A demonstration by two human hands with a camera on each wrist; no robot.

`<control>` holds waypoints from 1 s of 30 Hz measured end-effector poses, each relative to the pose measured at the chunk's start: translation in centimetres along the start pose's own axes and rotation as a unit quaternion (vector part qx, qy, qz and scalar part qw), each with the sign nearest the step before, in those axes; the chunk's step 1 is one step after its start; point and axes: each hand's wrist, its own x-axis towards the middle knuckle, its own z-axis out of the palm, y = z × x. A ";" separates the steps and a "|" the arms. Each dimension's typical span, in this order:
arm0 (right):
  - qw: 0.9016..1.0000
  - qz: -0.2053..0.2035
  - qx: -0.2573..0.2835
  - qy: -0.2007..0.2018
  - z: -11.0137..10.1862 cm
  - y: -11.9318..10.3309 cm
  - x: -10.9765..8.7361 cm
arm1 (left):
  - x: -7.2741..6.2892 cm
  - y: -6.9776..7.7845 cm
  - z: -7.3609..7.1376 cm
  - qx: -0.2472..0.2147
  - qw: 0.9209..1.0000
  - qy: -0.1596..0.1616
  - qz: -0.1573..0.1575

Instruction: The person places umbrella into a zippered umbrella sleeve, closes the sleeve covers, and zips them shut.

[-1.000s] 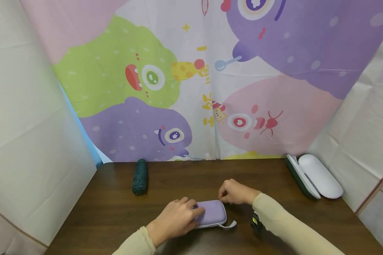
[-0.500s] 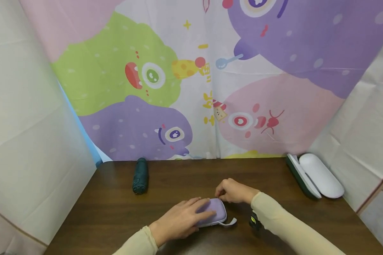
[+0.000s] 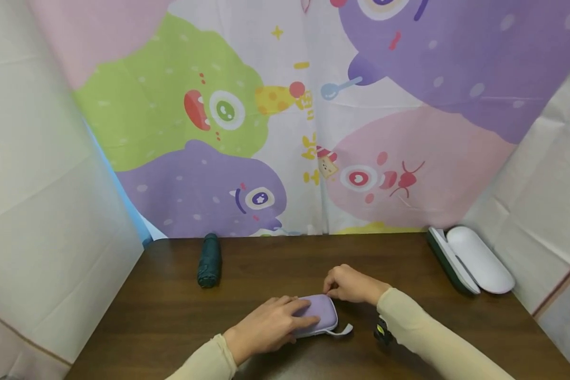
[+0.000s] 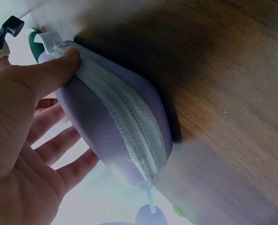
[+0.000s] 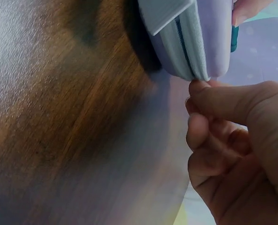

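Observation:
A light purple zippered case (image 3: 326, 310) lies on the brown table near me, with a pale wrist strap (image 3: 340, 332) at its right end. My left hand (image 3: 269, 326) holds its left part, fingers spread over the top. In the left wrist view, the thumb presses the near side on the grey zipper band (image 4: 129, 117). My right hand (image 3: 353, 285) is at the far right corner. The right wrist view shows its thumb (image 5: 223, 101) and forefinger pinching at the zipper's edge; the fingertips hide any zipper pull. The zipper looks closed along the sides in view.
A dark green folded umbrella (image 3: 209, 262) lies at the back left of the table (image 3: 161, 322). At the back right sits an open hard case (image 3: 480, 259), white inside and dark green outside. A cartoon-printed cloth (image 3: 285, 132) hangs behind the table.
My left hand has slid to the right over the case, its fingers now reaching further across the top. My right hand has stayed at the far right corner, shifting only slightly.

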 end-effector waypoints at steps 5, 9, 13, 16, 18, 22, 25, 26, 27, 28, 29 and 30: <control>1.000 -0.018 -0.013 0.014 -0.1 -0.2 0.0 | 0.0 0.0 0.0 0.002 1.000 0.005 0.001; 1.000 -0.009 -0.017 0.016 0.0 -0.2 0.0 | 0.0 -0.1 0.1 0.003 1.000 0.011 0.003; 0.999 -0.014 -0.043 0.019 0.2 0.0 -0.1 | 0.0 -0.1 0.3 0.002 1.000 0.010 0.004; 0.998 -0.017 -0.055 0.024 0.4 0.1 -0.2 | 0.0 -0.2 0.4 0.004 1.000 0.012 0.005; 0.998 -0.015 -0.057 0.024 0.4 0.2 -0.3 | 0.0 -0.2 0.4 0.004 1.000 0.014 0.006; 0.998 -0.007 -0.061 0.018 0.4 0.4 -0.6 | 0.1 -0.2 0.3 -0.001 1.000 0.014 0.007; 0.998 -0.002 -0.059 0.015 0.3 0.5 -0.9 | 0.1 -0.3 0.2 -0.008 1.000 0.012 0.005; 0.998 -0.001 -0.058 0.014 0.3 0.5 -1.0 | 0.1 -0.3 0.1 -0.012 1.000 0.008 0.003; 0.998 -0.001 -0.057 0.013 0.3 0.5 -1.1 | 0.1 -0.3 0.2 -0.015 1.000 0.008 0.003; 0.998 -0.001 -0.056 0.012 0.3 0.6 -1.2 | 0.1 -0.3 0.2 -0.019 1.000 0.004 0.001; 0.998 -0.002 -0.054 0.012 0.3 0.6 -1.3 | 0.1 -0.3 0.2 -0.022 1.000 0.001 -0.001; 0.999 -0.003 -0.054 0.010 0.3 0.7 -1.5 | 0.1 -0.3 0.2 -0.025 1.000 0.000 -0.001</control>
